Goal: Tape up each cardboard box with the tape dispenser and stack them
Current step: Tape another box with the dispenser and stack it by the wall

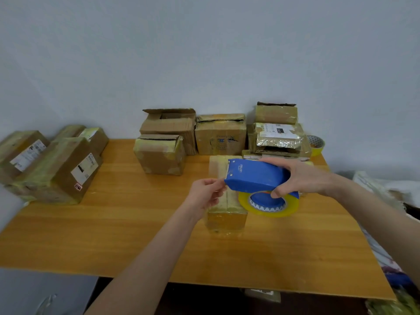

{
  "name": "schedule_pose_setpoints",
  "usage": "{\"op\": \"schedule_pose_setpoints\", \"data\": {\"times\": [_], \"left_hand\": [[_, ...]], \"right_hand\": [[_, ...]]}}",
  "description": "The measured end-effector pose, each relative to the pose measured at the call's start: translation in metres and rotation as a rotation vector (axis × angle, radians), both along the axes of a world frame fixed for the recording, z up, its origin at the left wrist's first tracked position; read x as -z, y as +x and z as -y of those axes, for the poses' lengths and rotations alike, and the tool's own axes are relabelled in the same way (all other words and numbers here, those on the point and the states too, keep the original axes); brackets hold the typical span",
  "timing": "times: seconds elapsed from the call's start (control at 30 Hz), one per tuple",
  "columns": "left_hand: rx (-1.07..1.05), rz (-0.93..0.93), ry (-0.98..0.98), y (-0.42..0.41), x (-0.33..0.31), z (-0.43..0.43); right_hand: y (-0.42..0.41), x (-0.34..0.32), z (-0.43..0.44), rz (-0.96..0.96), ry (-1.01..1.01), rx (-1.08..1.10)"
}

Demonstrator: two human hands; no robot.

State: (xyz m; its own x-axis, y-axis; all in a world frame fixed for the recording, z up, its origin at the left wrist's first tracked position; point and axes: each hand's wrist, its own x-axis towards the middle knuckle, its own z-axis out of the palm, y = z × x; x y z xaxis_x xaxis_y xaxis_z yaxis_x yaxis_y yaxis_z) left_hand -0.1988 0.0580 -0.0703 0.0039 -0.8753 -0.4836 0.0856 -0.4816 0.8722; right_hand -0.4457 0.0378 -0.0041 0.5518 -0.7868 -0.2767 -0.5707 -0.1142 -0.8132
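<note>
Freeing the tape end above the small box

My right hand point(302, 178) grips the blue tape dispenser point(254, 176), fingers curled round its body, just above the box point(225, 212) in the middle of the table point(113, 235). My left hand point(205, 193) pinches thumb against forefinger at the dispenser's mouth, on the tape end as far as I can tell. I'd draw the end out straight, lay it over the box's edge in line with the seam, then press down and pull taut so no wrinkles form.
</note>
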Motion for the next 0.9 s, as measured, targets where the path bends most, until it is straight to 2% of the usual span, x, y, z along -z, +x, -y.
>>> {"op": "schedule_pose_setpoints", "data": {"times": [0.07, 0.13, 0.33, 0.47, 0.9], "left_hand": [[-0.005, 0.166, -0.058, 0.004, 0.002, -0.002], [0.016, 0.227, -0.081, 0.005, 0.007, -0.007], [-0.052, 0.274, -0.024, 0.031, 0.026, -0.029], [-0.116, 0.358, -0.017, 0.061, 0.038, -0.037], [-0.135, 0.447, -0.041, 0.047, 0.061, -0.036]], "right_hand": [[0.003, 0.003, -0.003, -0.067, -0.038, -0.051], [0.004, 0.006, -0.005, -0.113, -0.08, -0.094], [-0.007, 0.028, -0.016, -0.136, -0.074, -0.12], [-0.03, 0.04, -0.019, -0.231, -0.065, -0.115], [-0.046, 0.061, -0.018, -0.238, -0.04, -0.021]]}}
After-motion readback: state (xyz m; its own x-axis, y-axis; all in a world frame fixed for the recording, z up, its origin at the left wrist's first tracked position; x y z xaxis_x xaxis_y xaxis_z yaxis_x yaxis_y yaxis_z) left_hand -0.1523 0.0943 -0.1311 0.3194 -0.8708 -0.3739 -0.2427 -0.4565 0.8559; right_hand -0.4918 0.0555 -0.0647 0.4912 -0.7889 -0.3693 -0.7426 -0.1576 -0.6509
